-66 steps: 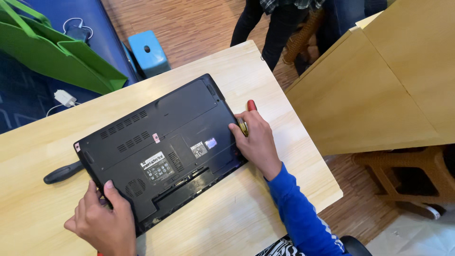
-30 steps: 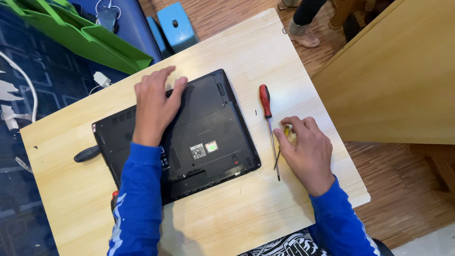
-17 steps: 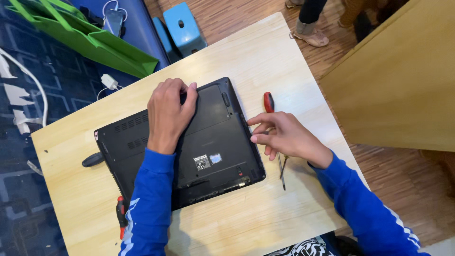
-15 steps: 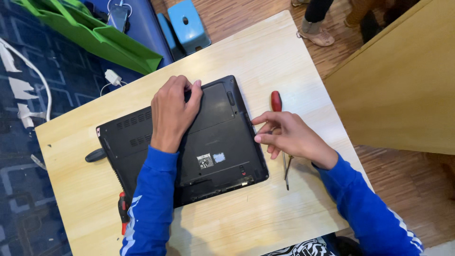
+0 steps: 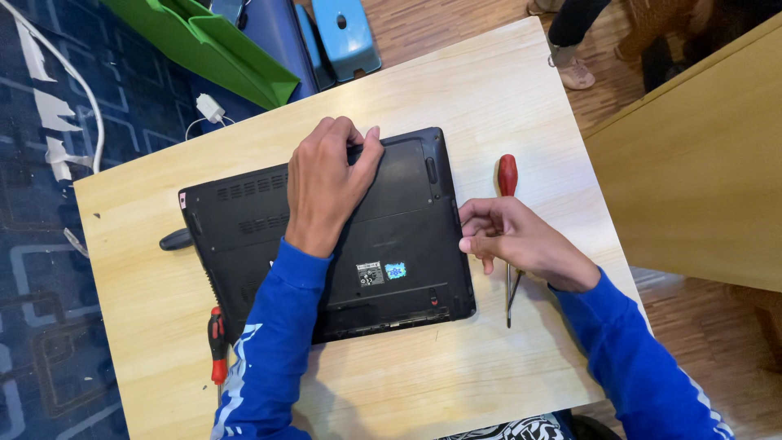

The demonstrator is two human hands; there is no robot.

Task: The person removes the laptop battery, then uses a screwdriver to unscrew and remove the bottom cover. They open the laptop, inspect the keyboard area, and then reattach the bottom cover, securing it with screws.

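Observation:
A black laptop (image 5: 399,244) lies bottom side up on the light wooden table (image 5: 505,90). My left hand (image 5: 326,183) rests on its underside, with the fingertips curled over the panel near the far edge. My right hand (image 5: 517,240) lies on the table at the laptop's right edge, fingers loosely curled and fingertips touching that edge. It covers the shaft of a red-handled screwdriver (image 5: 507,175), whose handle points away from me and whose tip shows below my wrist. Both sleeves are blue.
A black handle (image 5: 175,239) sticks out at the laptop's left side. A red and black screwdriver (image 5: 217,346) lies near my left forearm. A green bag (image 5: 212,41), a blue stool (image 5: 346,37), a white charger (image 5: 209,106), another person's feet (image 5: 570,69) and a wooden panel (image 5: 700,163) surround the table.
My left hand moved from the laptop's near corner to its far edge. My right hand laid the red screwdriver on the table and came to the laptop's right edge.

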